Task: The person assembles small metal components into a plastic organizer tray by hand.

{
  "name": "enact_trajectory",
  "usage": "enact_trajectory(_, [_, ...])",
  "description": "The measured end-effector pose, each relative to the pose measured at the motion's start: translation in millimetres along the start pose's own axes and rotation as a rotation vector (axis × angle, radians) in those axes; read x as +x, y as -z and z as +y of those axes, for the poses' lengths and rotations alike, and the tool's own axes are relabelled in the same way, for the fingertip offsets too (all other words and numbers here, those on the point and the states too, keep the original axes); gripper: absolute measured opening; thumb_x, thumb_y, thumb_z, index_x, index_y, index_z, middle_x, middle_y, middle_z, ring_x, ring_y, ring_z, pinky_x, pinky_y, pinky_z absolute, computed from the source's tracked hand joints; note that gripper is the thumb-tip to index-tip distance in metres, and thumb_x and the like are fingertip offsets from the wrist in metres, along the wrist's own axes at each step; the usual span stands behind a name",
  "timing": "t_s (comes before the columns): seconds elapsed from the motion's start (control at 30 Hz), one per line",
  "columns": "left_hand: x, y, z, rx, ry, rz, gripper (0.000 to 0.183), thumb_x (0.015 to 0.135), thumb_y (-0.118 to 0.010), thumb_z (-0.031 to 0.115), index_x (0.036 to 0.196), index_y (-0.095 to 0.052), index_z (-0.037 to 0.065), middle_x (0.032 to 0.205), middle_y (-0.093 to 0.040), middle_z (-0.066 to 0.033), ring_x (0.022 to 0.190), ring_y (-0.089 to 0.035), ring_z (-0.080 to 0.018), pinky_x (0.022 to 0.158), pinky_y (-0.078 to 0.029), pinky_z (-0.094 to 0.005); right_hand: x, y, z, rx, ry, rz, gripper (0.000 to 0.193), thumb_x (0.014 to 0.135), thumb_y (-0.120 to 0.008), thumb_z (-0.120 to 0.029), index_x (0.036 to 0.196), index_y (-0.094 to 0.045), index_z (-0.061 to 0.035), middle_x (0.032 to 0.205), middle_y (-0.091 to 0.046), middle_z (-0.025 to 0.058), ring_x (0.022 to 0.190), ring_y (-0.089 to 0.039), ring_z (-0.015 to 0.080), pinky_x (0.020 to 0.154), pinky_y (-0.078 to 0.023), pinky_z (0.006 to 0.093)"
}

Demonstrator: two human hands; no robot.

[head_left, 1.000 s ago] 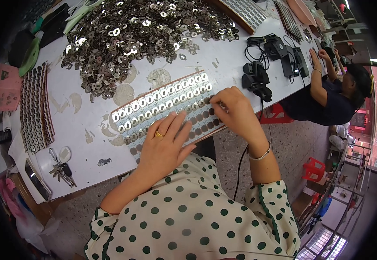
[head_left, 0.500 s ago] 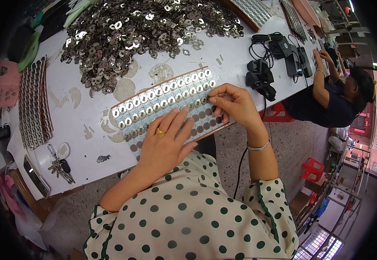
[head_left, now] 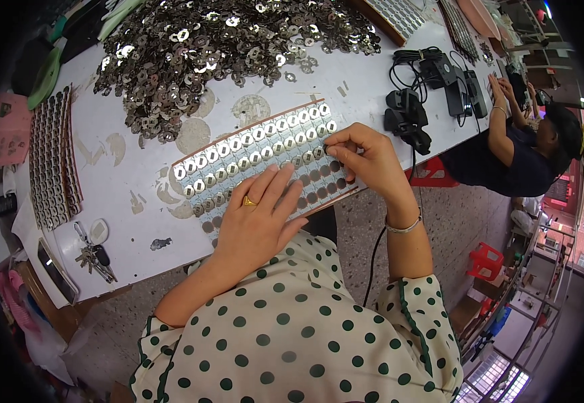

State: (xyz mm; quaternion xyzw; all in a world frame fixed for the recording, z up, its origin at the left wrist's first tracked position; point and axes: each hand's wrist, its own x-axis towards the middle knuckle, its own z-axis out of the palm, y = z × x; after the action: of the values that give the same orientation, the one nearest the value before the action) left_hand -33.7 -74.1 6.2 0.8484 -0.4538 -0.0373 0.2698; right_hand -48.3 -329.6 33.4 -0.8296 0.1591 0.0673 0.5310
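Observation:
A flat panel (head_left: 238, 148) lies aslant on the white table before me. Rows of shiny metal discs with slotted centres fill its far part, while dark round spots (head_left: 315, 175) show along its near side. My left hand (head_left: 255, 213), with a gold ring, rests flat on the panel's near half, fingers stretched out and covering part of the rows. At the panel's right end my right hand (head_left: 359, 156) has thumb and forefinger pinched together, just beside the last disc (head_left: 319, 152) of the third row. Whatever sits between those fingertips is too small to make out.
A large heap of loose metal discs (head_left: 218, 54) spreads across the far table. Filled panels (head_left: 54, 161) stand at left, near keys (head_left: 96, 255) and a phone (head_left: 57, 272). Black adapters and cables (head_left: 406, 111) lie at right, with a co-worker (head_left: 507, 148) beyond.
My right hand has shifted very slightly right and away from me, still pinched by the panel's right end. The left hand stays in place on the panel.

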Motion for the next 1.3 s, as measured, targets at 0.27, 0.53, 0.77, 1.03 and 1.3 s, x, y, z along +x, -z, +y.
enact_trajectory(0.27, [0.3, 0.0, 1.1, 0.011, 0.001, -0.003, 0.051, 0.088, -0.076, 0.038, 0.128, -0.066, 0.009, 0.150, -0.052, -0.0113, 0.140, -0.045, -0.0285, 0.111, -0.035, -0.0447, -1.4, 0.0, 0.9, 0.023, -0.033, 0.021, 0.014, 0.088, -0.077, 0.000, 0.099, -0.068, -0.0001, 0.072, -0.059, -0.0023, 0.058, -0.052, 0.0015, 0.045, -0.044, 0.0184])
enact_trajectory(0.53, [0.3, 0.8, 0.3, 0.008, -0.004, -0.003, 0.051, 0.089, -0.075, 0.039, 0.128, -0.065, 0.009, 0.149, -0.052, -0.0115, 0.139, -0.046, -0.0290, 0.112, -0.035, -0.0443, 20.2, 15.2, 0.2, -0.249, 0.264, -0.090, 0.016, 0.089, -0.076, -0.008, 0.101, -0.068, -0.0018, 0.078, -0.065, 0.0056, 0.062, -0.060, 0.0125, 0.061, -0.050, 0.0304])
enact_trajectory(0.77, [0.7, 0.5, 0.7, 0.011, -0.006, 0.013, 0.052, 0.089, -0.074, 0.040, 0.129, -0.064, 0.009, 0.149, -0.052, -0.0114, 0.137, -0.047, -0.0295, 0.111, -0.035, -0.0446, 90.9, -7.0, -21.2, -0.805, 0.820, 0.379, 0.038, 0.076, -0.066, 0.001, 0.113, -0.068, -0.0065, 0.096, -0.070, 0.0068, 0.092, -0.064, 0.0264, 0.077, -0.057, 0.0372])
enact_trajectory(1.03, [1.6, 1.5, 1.8, -0.011, -0.029, 0.020, 0.053, 0.089, -0.074, 0.040, 0.130, -0.064, 0.007, 0.149, -0.052, -0.0110, 0.137, -0.047, -0.0294, 0.111, -0.035, -0.0452, 102.3, 4.5, 1.9, -0.024, 0.467, 0.198, 0.023, 0.095, -0.064, 0.000, 0.117, -0.069, -0.0029, 0.099, -0.070, 0.0053, 0.089, -0.069, 0.0167, 0.080, -0.058, 0.0319])
enact_trajectory(1.3, [0.5, 3.0, 0.2, -0.005, -0.024, 0.009, 0.053, 0.089, -0.075, 0.041, 0.128, -0.064, 0.008, 0.149, -0.052, -0.0117, 0.137, -0.046, -0.0297, 0.111, -0.036, -0.0450, 46.2, 27.7, 18.5, 1.045, 0.036, -0.305, 0.019, 0.099, -0.058, 0.001, 0.117, -0.065, 0.0033, 0.102, -0.069, 0.0086, 0.090, -0.071, 0.0150, 0.081, -0.061, 0.0272])
